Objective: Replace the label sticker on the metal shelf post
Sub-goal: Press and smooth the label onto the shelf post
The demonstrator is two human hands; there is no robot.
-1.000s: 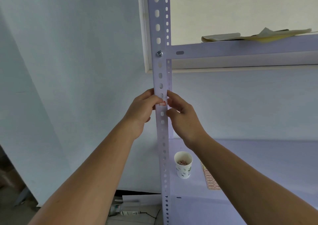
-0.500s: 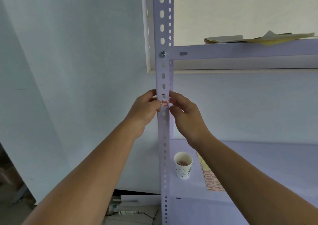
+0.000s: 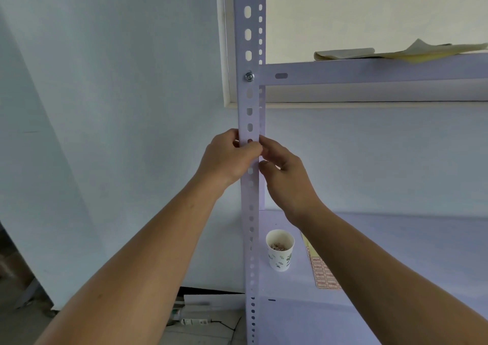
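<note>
Both hands up on the metal shelf post (image 3: 249, 107)!
Left hand (image 3: 227, 160) grips the pale, slotted upright, thumb across its face; right hand (image 3: 287, 178), at its 3 o'clock, curls in at the edge. Pinching the label sticker? Can't tell, fingertips hide it. Likely thin, floppy, tacky: peel from a corner. Red-bordered label sheet (image 3: 323, 273) at 5 o'clock.

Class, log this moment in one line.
left hand: grips shelf post, thumb across front | right hand: fingers curled at post's right edge | label sticker: hidden | sticker sheet: lower shelf
</note>
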